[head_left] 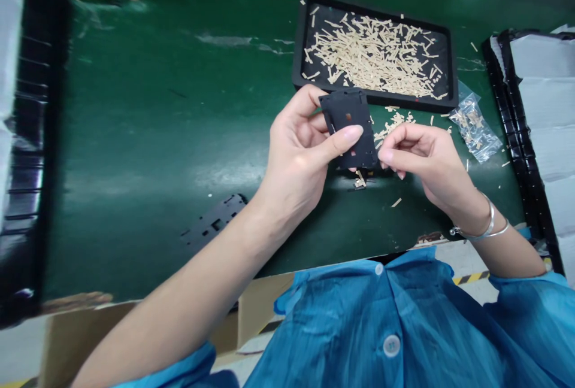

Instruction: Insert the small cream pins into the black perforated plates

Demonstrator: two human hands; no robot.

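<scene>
My left hand (305, 148) grips a flat black plastic plate (353, 115) with small cutouts, the thumb lying across its face and the fingers behind it. Close to the plate's lower right edge is my right hand (422, 157), its thumb and forefinger pinched together; whatever may be between the tips is too small to make out. Below the plate lie a few pale strips (360, 181) on the green table. More loose pale strips (395, 121) are scattered behind my right hand. A second black plate (215, 220) with cutouts rests beyond my left forearm.
A black tray (299, 58) heaped with small pale strips stands at the back. To its right lies a clear plastic bag (478, 127) holding similar strips. Stacked black trays (523, 136) border the right side, more black trays (33, 136) the left. An open cardboard box (251, 310) sits below the table edge.
</scene>
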